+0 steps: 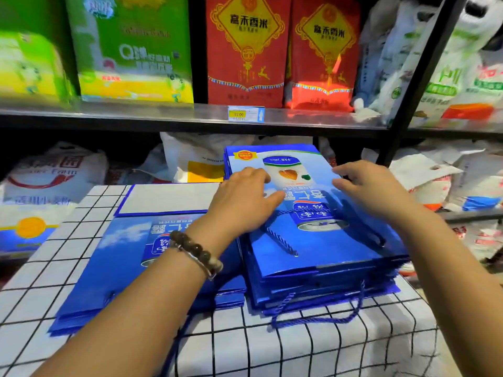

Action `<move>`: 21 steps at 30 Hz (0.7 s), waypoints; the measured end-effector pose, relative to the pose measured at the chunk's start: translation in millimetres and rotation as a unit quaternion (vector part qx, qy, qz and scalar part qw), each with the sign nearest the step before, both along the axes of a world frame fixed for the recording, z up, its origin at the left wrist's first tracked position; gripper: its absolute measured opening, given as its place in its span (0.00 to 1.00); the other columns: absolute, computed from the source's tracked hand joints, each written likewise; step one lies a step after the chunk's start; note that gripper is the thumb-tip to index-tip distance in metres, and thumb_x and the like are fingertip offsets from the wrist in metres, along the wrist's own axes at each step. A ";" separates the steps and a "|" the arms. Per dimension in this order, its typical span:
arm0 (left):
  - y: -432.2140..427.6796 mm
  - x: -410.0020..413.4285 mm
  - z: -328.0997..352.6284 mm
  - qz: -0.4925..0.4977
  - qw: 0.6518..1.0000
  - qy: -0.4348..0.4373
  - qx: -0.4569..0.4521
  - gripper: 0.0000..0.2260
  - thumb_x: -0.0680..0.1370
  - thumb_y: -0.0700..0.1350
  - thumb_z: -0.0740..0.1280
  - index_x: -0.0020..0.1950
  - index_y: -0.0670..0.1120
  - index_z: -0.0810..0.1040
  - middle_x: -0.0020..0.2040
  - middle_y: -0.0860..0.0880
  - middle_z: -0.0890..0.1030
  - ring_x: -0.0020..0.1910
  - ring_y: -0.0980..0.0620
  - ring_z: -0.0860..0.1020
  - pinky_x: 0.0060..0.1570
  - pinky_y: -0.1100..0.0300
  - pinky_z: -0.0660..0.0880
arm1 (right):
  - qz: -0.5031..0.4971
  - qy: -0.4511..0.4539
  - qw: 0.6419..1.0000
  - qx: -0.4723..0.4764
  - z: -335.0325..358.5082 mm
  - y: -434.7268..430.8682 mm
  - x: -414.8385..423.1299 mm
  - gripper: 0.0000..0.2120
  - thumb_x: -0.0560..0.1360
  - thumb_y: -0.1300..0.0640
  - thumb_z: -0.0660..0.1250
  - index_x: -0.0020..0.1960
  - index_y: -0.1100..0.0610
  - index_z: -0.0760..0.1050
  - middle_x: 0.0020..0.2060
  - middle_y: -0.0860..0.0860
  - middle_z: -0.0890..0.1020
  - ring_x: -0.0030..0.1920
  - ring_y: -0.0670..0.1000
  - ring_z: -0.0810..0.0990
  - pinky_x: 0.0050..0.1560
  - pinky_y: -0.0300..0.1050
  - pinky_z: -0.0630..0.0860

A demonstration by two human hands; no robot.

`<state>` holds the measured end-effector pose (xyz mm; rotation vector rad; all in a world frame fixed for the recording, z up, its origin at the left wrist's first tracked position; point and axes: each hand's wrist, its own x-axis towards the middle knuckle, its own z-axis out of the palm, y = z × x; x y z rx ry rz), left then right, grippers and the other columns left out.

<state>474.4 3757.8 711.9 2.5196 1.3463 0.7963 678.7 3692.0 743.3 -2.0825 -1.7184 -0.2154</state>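
Your left hand (245,202) (beaded bracelet (196,251) on the wrist) lies flat, fingers together, pressing the top blue gift bag (326,246) of the right-hand stack on the checked tablecloth (353,336). Your right hand (367,189) curls at the bag's right edge; I cannot tell whether it pinches. A 2nd pile (114,268) lies just left

Top-left green sacks (130,50) were motion-blurred, print unreadable. Fine print on price tag (245,114) was illegible. The left hand (245,205) covered part of top bag (321,240) artwork; bags beneath (326,284) showed edges only. Both forearms (130,322) ran off bottom edge.
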 end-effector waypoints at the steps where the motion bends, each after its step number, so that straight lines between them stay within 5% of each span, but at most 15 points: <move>1: 4.7 8.9 -5.3 -0.025 0.998 0.060 -0.022 0.25 0.77 0.60 0.58 0.68 0.47 0.66 0.71 0.45 0.65 0.70 0.46 0.62 0.66 0.52 0.61 | 0.026 0.012 0.999 -0.044 -0.8 9.5 -6.3 0.17 0.77 0.52 0.62 0.64 0.57 0.73 0.63 0.57 0.75 0.62 0.58 0.72 0.59 0.48 0.67; 4: 16.5 22.8 -27.5 -0.035 0.980 0.176 -0.088 0.34 0.77 0.65 0.50 0.76 0.47 0.48 0.77 0.45 0.43 0.76 0.47 0.43 0.72 0.48 0.44 | 0.070 -0.019 0.972 -0.226 -20.8 34.2 -13.4 0.21 0.78 0.46 0.57 0.65 0.57 0.68 0.66 0.56 0.69 0.67 0.58 0.67 0.63 0.48 0.63; 6: 23.0 24.8 -45.8 -0.041 0.970 0.205 -0.121 0.35 0.77 0.66 0.48 0.76 0.48 0.42 0.76 0.45 0.37 0.75 0.47 0.38 0.72 0.49 0.40 | 0.058 -0.024 0.948 -0.313 -44.4 41.8 -7.4 0.28 0.79 0.43 0.52 0.73 0.56 0.54 0.73 0.55 0.55 0.74 0.57 0.54 0.70 0.53 0.55; 8: 24.3 26.1 -52.2 -0.043 0.965 0.218 -0.141 0.35 0.77 0.66 0.47 0.76 0.48 0.40 0.75 0.45 0.35 0.74 0.47 0.36 0.71 0.49 0.38 | 0.040 -0.036 0.942 -0.331 -60.7 41.4 -2.4 0.31 0.79 0.41 0.47 0.75 0.52 0.40 0.75 0.51 0.39 0.75 0.53 0.41 0.72 0.59 0.45; 10: 25.1 27.6 -55.3 -0.043 0.959 0.232 -0.155 0.35 0.77 0.66 0.47 0.76 0.48 0.39 0.75 0.45 0.34 0.74 0.47 0.35 0.71 0.49 0.38 | 0.038 -0.051 0.938 -0.340 -71.6 43.5 -0.2 0.31 0.79 0.40 0.45 0.75 0.50 0.36 0.74 0.50 0.35 0.75 0.52 0.37 0.72 0.60 0.42; 15: 27.1 29.2 -61.5 -0.040 0.957 0.217 -0.189 0.35 0.77 0.66 0.45 0.76 0.48 0.41 0.75 0.46 0.34 0.74 0.48 0.35 0.71 0.49 0.37 | 0.041 -0.050 0.933 -0.355 -80.0 47.4 -1.5 0.33 0.77 0.38 0.43 0.74 0.50 0.35 0.74 0.50 0.34 0.75 0.51 0.37 0.72 0.61 0.42; 18: 16.9 18.7 -45.6 -0.062 0.962 0.119 -0.239 0.30 0.79 0.61 0.44 0.76 0.47 0.42 0.76 0.46 0.38 0.75 0.50 0.37 0.71 0.50 0.38 | 0.048 -0.054 0.924 -0.375 -71.0 45.6 -5.1 0.32 0.78 0.39 0.44 0.75 0.52 0.38 0.75 0.53 0.36 0.75 0.53 0.38 0.73 0.58 0.43; 21: -3.4 -14.9 -25.0 -0.119 0.957 0.024 -0.262 0.28 0.80 0.57 0.49 0.76 0.49 0.43 0.77 0.50 0.45 0.75 0.54 0.45 0.73 0.56 0.43 | 0.031 -0.132 0.921 -0.365 -39.3 44.4 -7.1 0.30 0.77 0.38 0.49 0.71 0.57 0.58 0.73 0.59 0.58 0.72 0.57 0.59 0.69 0.54 0.59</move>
